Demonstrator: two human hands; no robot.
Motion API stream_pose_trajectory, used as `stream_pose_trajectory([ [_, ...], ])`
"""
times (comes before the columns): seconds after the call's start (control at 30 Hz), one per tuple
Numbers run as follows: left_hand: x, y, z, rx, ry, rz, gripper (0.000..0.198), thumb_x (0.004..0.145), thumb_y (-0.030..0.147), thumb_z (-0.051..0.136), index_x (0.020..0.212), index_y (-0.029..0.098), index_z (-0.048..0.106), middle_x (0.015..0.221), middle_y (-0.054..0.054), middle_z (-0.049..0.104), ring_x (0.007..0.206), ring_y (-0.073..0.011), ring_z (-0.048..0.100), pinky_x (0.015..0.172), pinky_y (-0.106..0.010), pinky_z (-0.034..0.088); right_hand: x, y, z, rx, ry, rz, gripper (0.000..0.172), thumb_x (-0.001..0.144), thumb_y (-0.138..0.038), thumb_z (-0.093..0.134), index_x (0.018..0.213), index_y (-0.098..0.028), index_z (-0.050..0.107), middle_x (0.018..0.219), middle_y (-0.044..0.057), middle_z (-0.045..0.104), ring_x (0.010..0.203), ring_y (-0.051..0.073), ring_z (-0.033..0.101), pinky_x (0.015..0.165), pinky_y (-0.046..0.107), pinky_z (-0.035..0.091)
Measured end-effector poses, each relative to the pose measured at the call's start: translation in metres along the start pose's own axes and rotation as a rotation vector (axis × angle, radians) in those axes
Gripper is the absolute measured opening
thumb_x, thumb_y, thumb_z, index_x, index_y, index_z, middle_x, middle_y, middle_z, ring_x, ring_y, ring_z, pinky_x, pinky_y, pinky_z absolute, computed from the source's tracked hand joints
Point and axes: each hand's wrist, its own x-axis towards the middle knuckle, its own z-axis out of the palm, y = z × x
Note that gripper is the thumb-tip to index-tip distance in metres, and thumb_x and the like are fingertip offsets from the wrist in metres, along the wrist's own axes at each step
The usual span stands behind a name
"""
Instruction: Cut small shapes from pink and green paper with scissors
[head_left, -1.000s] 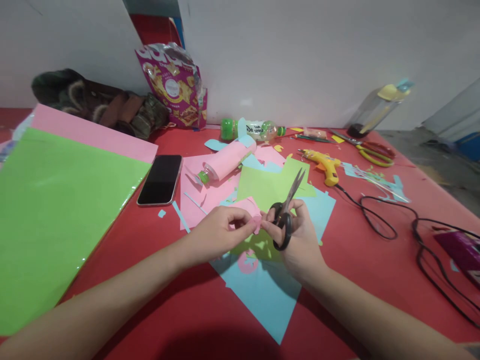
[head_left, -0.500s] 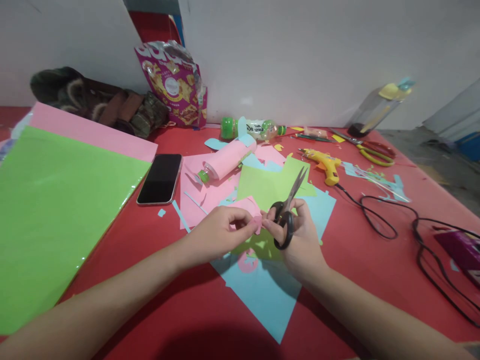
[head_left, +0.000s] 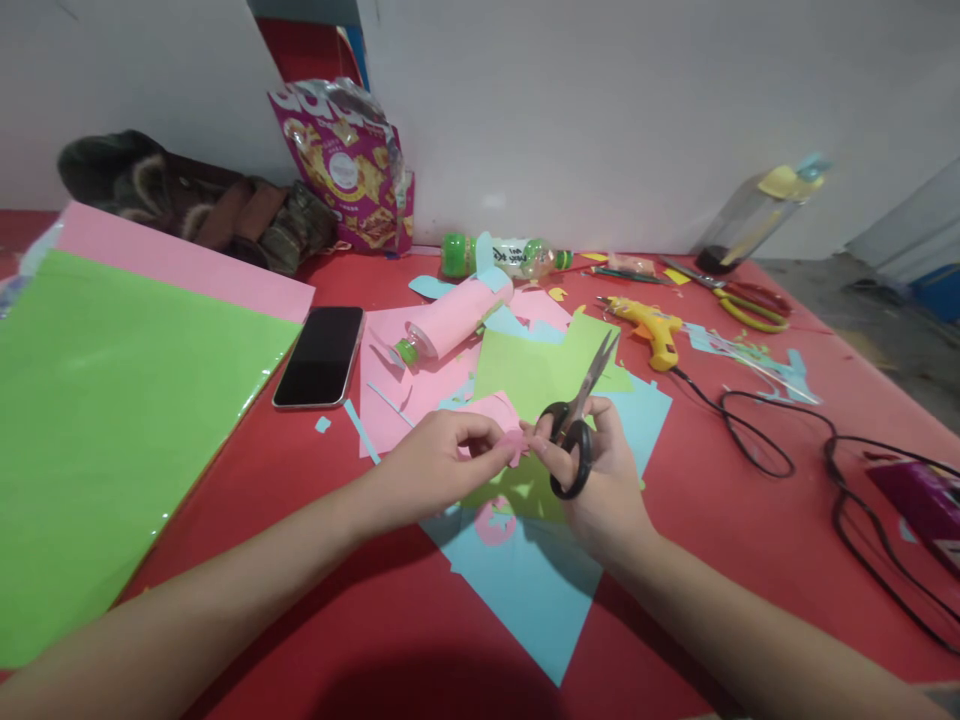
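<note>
Between thumb and forefinger, my left hand (head_left: 442, 465) pinches a small piece of pink paper (head_left: 514, 444). My right hand (head_left: 611, 490) has black-handled scissors (head_left: 577, 430) hooked in it, their blades pointing up and away from the paper. The right thumb and fingertip meet at the paper's right edge. Under both hands lie green paper (head_left: 532, 490) and blue paper (head_left: 536, 590), with a pink paper disc (head_left: 495, 522) on top. Just beyond them is a bottle wrapped in pink paper (head_left: 461, 318), lying on its side.
A phone (head_left: 320, 357) and large green sheets (head_left: 127, 430) lie on the left. To the right are a yellow glue gun (head_left: 651, 328) with its black cord, larger scissors (head_left: 742, 300) and a clear bottle (head_left: 757, 220). A snack bag (head_left: 349, 170) leans against the wall.
My hands have barely moved. The scissors and right fingertips have shifted very slightly to the right, and the pink piece sits a little flatter in my left fingers.
</note>
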Motion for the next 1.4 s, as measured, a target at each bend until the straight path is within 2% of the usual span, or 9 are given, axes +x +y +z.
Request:
stream_pose_trajectory([
  [0.4,-0.0006,-0.0019,0.0015,0.095,0.04,0.05,0.032,0.079,0.036,0.041,0.062,0.013,0.055,0.051,0.004,0.04,0.048,-0.0061,0.038,0.044,-0.016,0.032,-0.0013,-0.0021,0.001,-0.058,0.011,0.027,0.039,0.058,-0.014,0.069,0.072,-0.023,0.034,0.063,-0.008,0.051,0.054,0.007,0.049,0.049,0.019,0.038],
  [0.67,-0.0006,-0.001,0.0019,0.103,0.034,0.046,0.032,0.079,0.035,0.04,0.057,0.014,0.05,0.049,0.005,0.035,0.043,-0.0052,0.035,0.043,-0.017,0.031,-0.0018,-0.0042,0.003,-0.081,-0.002,-0.005,0.039,0.059,-0.014,0.068,0.072,-0.024,0.033,0.062,-0.008,0.05,0.055,0.008,0.049,0.05,0.021,0.038],
  [0.9,0.0001,-0.004,0.0023,0.13,0.037,0.065,0.032,0.079,0.034,0.04,0.056,0.014,0.049,0.051,0.004,0.042,0.048,-0.0064,0.039,0.046,-0.017,0.032,-0.0007,-0.0033,0.0023,-0.074,-0.012,-0.025,0.04,0.059,-0.015,0.07,0.072,-0.023,0.033,0.062,-0.008,0.051,0.056,0.007,0.05,0.05,0.02,0.039],
  [1.07,0.0001,-0.0063,0.002,0.152,-0.019,0.12,0.03,0.079,0.029,0.039,0.053,0.014,0.047,0.051,0.003,0.05,0.05,-0.0071,0.044,0.049,-0.017,0.033,-0.0009,-0.0027,0.0024,-0.089,-0.018,-0.028,0.042,0.057,-0.013,0.071,0.072,-0.023,0.033,0.062,-0.008,0.052,0.057,0.008,0.051,0.051,0.021,0.04],
  [1.3,0.0006,-0.0078,-0.0015,0.202,-0.075,0.08,0.025,0.075,0.027,0.041,0.055,0.014,0.049,0.051,0.003,0.048,0.047,-0.0069,0.041,0.044,-0.017,0.03,-0.002,-0.0012,0.0015,-0.096,-0.054,-0.007,0.043,0.054,-0.008,0.071,0.073,-0.022,0.035,0.063,-0.008,0.052,0.059,0.008,0.053,0.058,0.023,0.042],
  [1.4,0.0013,-0.0071,-0.0038,0.208,-0.04,0.083,0.024,0.074,0.027,0.043,0.057,0.014,0.052,0.053,0.002,0.049,0.052,-0.0081,0.043,0.049,-0.018,0.033,-0.0012,-0.0004,0.0006,-0.101,-0.046,0.011,0.044,0.053,-0.008,0.072,0.073,-0.022,0.035,0.063,-0.008,0.052,0.057,0.007,0.052,0.056,0.021,0.041],
])
